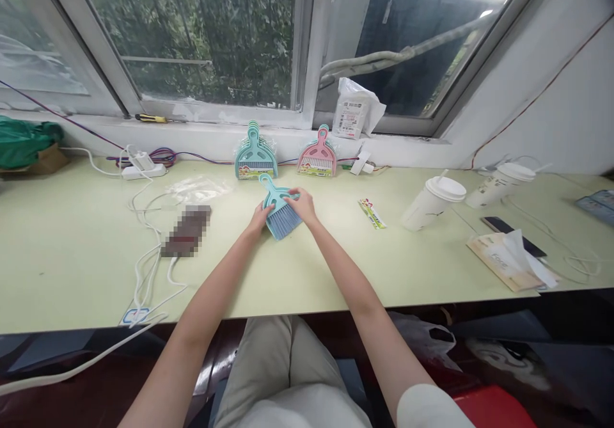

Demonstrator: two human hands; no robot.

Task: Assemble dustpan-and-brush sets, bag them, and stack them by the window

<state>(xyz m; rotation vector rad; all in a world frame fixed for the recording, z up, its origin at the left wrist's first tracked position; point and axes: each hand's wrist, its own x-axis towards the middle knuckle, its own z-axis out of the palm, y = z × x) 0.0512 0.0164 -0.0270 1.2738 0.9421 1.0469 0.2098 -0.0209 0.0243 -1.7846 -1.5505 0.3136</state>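
While grips (260, 216) (303, 206) hold, teal dustpan (277, 200) (with brush (284, 222)) between.

plastic wrapping (199, 189) is laid on the table (288, 281) left of the dustpan (277, 199), a label (371, 214) right of it; stacked dustpans (254, 153) are stood behind, and two cups (429, 204) are placed farther right, with tissues (503, 261) before the farther.

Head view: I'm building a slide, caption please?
Left hand and right hand hold a turquoise dustpan-and-brush set over a pale green table.
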